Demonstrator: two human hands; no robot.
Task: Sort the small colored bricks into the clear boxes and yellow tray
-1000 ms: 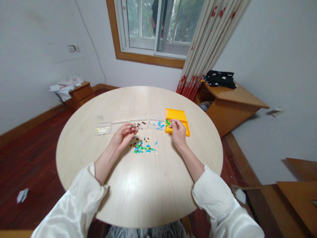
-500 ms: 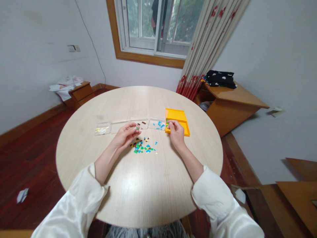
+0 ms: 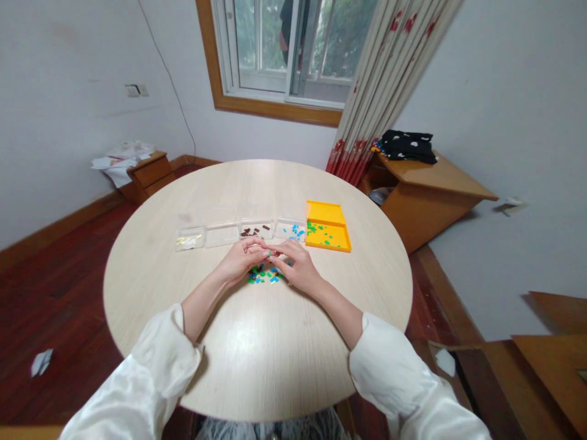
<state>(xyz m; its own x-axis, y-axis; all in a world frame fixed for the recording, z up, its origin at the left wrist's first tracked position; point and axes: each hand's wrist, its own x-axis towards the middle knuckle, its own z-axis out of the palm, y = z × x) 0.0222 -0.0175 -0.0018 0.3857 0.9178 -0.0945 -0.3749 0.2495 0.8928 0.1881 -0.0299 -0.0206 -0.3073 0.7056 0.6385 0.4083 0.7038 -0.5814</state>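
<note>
Piece (image 3: 269, 253), green, long axis too small to tell, pinched by left hand (image 3: 241, 260) over loose pile (image 3: 263, 277); right hand (image 3: 299, 266) alongside, fingertips together, grip unclear; open yellow box (image 3: 340, 239) beyond, rightward, nearer the right.

Right grip (image 3: 298, 267) — withdrawn from the yellow box (image 3: 340, 231), whose green pieces (image 3: 312, 227) now show to its right and beyond — has met the left grip (image 3: 241, 260), which has shifted rightward and nearer, baring more brown pieces (image 3: 250, 232) beyond it.
</note>
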